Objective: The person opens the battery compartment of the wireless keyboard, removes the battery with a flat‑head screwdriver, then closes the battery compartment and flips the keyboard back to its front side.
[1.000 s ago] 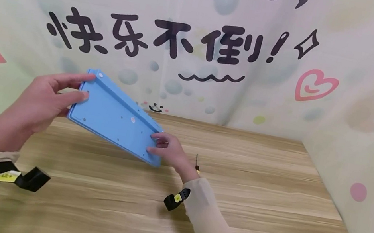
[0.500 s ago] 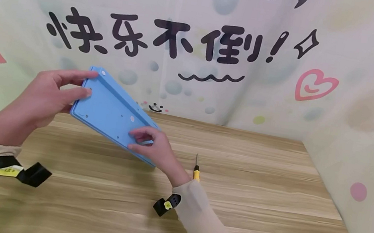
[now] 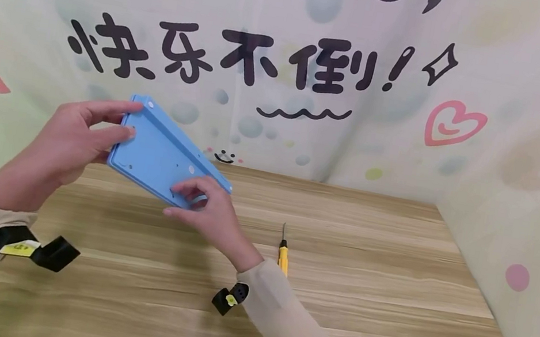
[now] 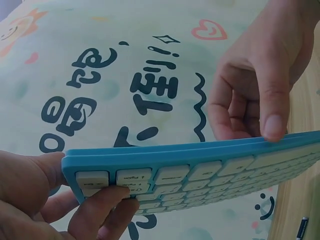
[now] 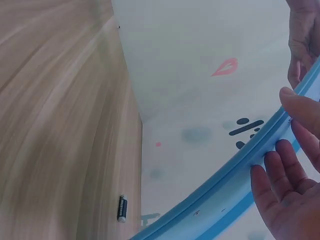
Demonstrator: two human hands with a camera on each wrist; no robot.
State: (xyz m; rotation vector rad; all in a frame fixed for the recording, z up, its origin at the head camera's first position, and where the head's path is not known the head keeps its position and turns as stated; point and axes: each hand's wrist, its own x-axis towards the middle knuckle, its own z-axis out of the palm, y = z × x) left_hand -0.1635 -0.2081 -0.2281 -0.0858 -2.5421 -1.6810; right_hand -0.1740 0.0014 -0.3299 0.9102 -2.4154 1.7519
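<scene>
A light blue keyboard [image 3: 155, 145] is held tilted above the table, its back with small screw holes facing the head camera. White keys [image 4: 172, 174] show on its other side in the left wrist view. My left hand [image 3: 72, 142] grips the keyboard's left end, thumb on the back and fingers over the keys. My right hand [image 3: 208, 209] touches the lower part of the back with bent, relaxed fingertips [image 5: 258, 172]. Its thumb lies right at the lower edge. A yellow-handled screwdriver [image 3: 284, 255] lies on the table right of this hand.
The wood-grain table [image 3: 386, 302] runs back to a printed cloth backdrop [image 3: 384, 139]. A small dark battery [image 5: 122, 208] lies on the table in the right wrist view. Each wrist wears a black strap with a camera.
My right hand has slid left along the keyboard's back, from its right end toward the middle, uncovering the screwdriver. The keyboard and left hand have shifted slightly up and right.
</scene>
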